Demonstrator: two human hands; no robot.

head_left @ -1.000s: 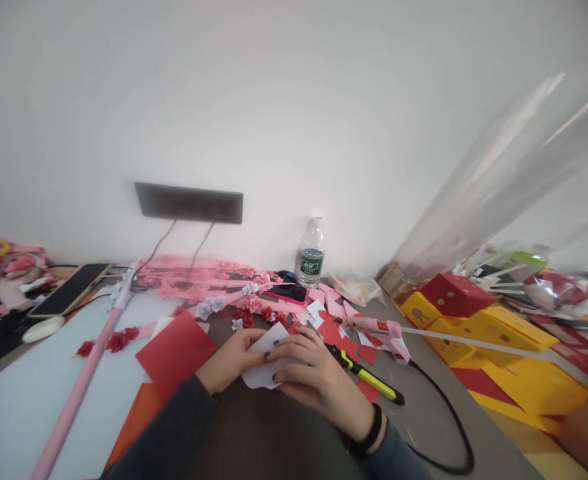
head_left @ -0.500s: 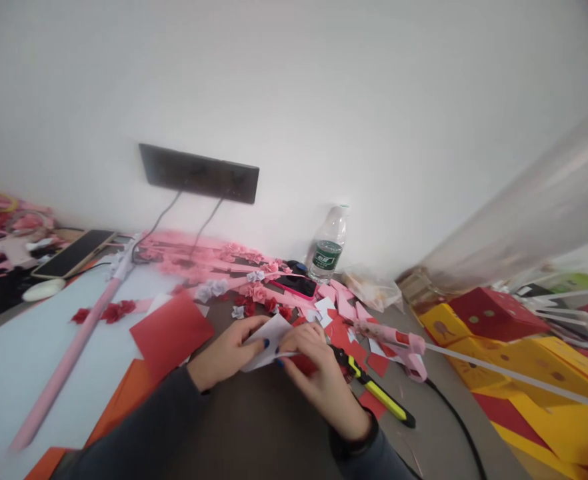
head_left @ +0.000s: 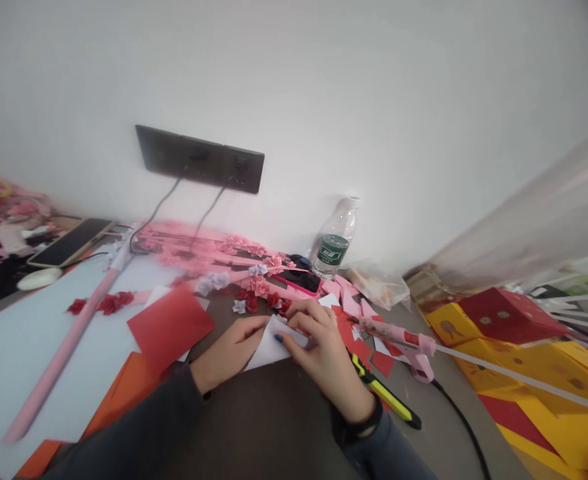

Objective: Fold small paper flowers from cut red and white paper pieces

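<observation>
A small piece of white paper (head_left: pixel 270 347) is held between my two hands above the grey table. My left hand (head_left: pixel 230 355) grips its left side, with the thumb out of sight behind or under the sheet. My right hand (head_left: pixel 324 350) pinches the right side, its blue-nailed thumb lying across the paper and the fingers curled over the far edge. The paper looks bent or folded near the right fingers. Just beyond the hands lie small red and white paper flowers (head_left: pixel 247 300). A red paper square (head_left: pixel 171 327) rests left of my left hand.
A yellow-black utility knife (head_left: pixel 387 393) and a pink glue gun (head_left: pixel 404 343) with a cord lie on the right. Behind stand a water bottle (head_left: pixel 335 243) and a phone (head_left: pixel 299 280). A pink rod (head_left: pixel 69 350) crosses white sheets at left. Yellow boxes (head_left: pixel 529 373) stand far right.
My right hand has turned and shifted slightly over the paper, with its thumb now on the sheet's face. The paper shows a different, wider shape. The camera view has shifted a little.
</observation>
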